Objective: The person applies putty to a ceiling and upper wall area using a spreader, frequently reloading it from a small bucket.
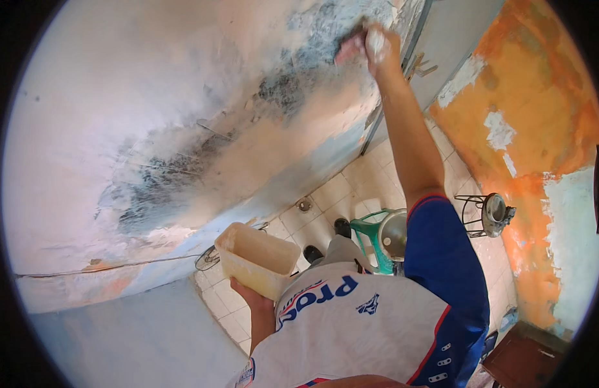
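Observation:
My left hand (253,296) is closed on the lower side of a cream, rectangular plastic tub (249,271), held tilted beside my body. Far up and to the right, my right arm stretches to the wall (202,77). There my right hand (385,55) is closed around a hand tool with a whitish end (376,41). Its working edge is blurred against the wall, so I cannot tell whether it is a brush or a scraper. Dark, streaky patches (160,187) run diagonally across the pale, smeared wall below and left of that hand.
Behind my right arm stands a grey door (435,58) with a handle. A green plastic stool (370,236) bears a round metal pot (394,234). Farther right are a black wire stand (483,213) and a peeling orange wall (538,84). A cable (112,266) runs along the left wall.

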A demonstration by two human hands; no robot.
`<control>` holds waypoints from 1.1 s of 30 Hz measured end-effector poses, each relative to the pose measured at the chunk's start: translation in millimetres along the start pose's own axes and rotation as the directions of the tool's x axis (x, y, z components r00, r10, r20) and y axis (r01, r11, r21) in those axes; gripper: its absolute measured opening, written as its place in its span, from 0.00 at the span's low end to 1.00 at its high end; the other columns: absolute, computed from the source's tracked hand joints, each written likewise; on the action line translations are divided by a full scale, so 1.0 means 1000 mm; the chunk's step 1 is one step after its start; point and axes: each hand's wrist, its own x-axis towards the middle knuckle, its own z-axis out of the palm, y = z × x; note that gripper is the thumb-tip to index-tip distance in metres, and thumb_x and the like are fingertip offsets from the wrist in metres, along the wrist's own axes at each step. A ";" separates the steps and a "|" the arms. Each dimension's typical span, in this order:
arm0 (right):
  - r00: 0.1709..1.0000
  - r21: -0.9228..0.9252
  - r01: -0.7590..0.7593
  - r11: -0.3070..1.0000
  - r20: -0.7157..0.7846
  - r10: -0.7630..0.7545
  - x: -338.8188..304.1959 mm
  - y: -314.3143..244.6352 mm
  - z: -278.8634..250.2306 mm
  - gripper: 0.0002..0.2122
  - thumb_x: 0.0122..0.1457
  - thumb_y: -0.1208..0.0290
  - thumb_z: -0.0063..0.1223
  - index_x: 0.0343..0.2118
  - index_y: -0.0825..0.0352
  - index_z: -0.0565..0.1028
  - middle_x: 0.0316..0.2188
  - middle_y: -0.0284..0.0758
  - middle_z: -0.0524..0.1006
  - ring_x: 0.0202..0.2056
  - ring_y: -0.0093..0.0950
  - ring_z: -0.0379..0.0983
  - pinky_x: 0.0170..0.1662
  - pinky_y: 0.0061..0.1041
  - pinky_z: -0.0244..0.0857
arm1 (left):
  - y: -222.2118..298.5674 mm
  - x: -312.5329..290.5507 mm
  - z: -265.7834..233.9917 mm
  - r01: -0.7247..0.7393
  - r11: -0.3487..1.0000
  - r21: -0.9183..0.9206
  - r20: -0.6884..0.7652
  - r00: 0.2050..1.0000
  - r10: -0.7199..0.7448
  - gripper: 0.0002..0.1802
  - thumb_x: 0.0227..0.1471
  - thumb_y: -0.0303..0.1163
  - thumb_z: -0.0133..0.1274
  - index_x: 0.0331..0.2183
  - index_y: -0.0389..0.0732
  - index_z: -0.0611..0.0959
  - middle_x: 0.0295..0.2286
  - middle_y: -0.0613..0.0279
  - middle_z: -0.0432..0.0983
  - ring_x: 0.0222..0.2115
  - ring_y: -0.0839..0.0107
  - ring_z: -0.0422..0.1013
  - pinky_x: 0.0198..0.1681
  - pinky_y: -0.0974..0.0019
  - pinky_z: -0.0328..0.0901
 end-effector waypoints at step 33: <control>0.976 0.178 0.014 0.984 0.209 -0.052 0.008 0.032 -0.088 0.16 0.67 0.62 0.40 0.31 0.70 0.74 0.26 0.43 0.78 0.25 0.32 0.74 0.29 0.30 0.64 | -0.053 -0.010 0.111 -0.253 0.954 0.161 0.138 0.963 0.232 0.36 0.60 0.61 0.30 0.60 0.48 0.63 0.57 0.58 0.63 0.57 0.56 0.62 0.58 0.52 0.62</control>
